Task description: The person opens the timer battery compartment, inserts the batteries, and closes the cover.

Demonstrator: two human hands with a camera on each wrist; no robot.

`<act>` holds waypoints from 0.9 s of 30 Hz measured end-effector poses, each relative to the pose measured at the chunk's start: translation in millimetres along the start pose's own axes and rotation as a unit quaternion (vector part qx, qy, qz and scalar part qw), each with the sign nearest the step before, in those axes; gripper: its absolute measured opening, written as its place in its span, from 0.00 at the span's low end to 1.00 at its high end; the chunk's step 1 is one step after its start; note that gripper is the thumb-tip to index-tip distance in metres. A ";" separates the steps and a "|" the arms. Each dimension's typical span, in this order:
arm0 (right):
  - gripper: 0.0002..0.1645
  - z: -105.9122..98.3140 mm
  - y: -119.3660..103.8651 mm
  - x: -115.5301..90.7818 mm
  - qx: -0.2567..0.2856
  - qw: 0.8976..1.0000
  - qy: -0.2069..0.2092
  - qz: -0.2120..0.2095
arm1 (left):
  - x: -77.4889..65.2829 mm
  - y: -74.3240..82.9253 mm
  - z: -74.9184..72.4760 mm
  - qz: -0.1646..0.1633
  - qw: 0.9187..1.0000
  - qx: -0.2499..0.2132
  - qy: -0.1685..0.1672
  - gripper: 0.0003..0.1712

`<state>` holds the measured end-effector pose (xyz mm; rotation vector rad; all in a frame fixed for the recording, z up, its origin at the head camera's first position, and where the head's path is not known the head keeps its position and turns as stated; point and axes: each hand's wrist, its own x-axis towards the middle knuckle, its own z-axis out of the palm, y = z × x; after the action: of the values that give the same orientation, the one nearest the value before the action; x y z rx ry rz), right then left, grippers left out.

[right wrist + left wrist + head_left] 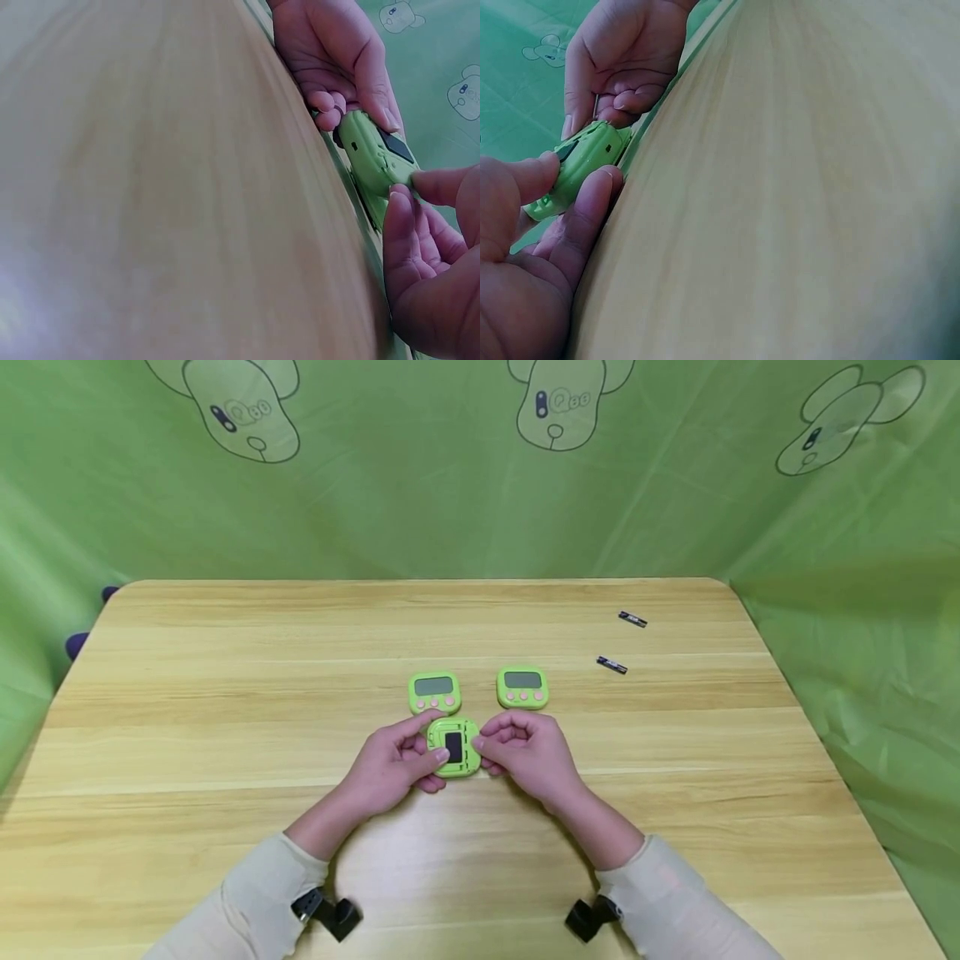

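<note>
Pale sleeves [258, 893] came nearest to me, a black wrist device [339, 918] sitting at the inner side of each, behind the hands. The green device [459, 733] was between the two hands, over the table [225, 718], its dark rectangle [454, 745] turned upward. The left hand [393, 766] was clamped on one side of it, thumb pressed on the face and fingers curled underneath, so part of the face and much of the underside were hidden from me. The right hand [532, 756] pinched the opposite edge, thumb covering a bit of the rim. By the right fingers, the left wrist view showed a thin, pale sliver [596, 106], too small to make out.

Close beyond the left hand's fingertips lay a green timer [434, 690] with a grey screen and pink buttons; I couldn't tell whether the hand touched it. A matching timer [522, 687] lay just past the right hand's knuckles, apart from them. Farther out, ahead and to the right of the right hand, were a nearer battery [612, 665] and a farther battery [632, 619], well apart from both hands. Beyond everything hung a green cloth [420, 510] with outlined animal heads.
</note>
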<state>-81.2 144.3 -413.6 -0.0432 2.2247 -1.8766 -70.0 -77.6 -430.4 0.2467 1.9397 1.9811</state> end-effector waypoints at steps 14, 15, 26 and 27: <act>0.12 -1.6 -1.6 2.6 -0.008 1.000 -0.006 -0.008 | 1.2 1.3 0.7 0.003 1.000 0.000 -0.002 0.33; 0.12 -1.4 -1.5 2.5 -0.013 1.000 -0.003 -0.012 | 1.1 1.6 0.7 0.003 1.000 0.000 -0.002 0.33; 0.13 -2.7 -1.4 6.7 0.010 0.999 -0.033 0.030 | 0.5 1.7 0.2 0.001 1.000 0.000 -0.003 0.33; 0.13 -3.1 -1.6 7.1 0.012 0.998 -0.039 0.037 | 0.6 1.5 0.2 0.002 1.000 -0.001 -0.004 0.33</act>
<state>-88.9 145.8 -412.7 -0.0290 2.1220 -1.8293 -70.7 -77.2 -429.0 0.2576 1.9338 1.9806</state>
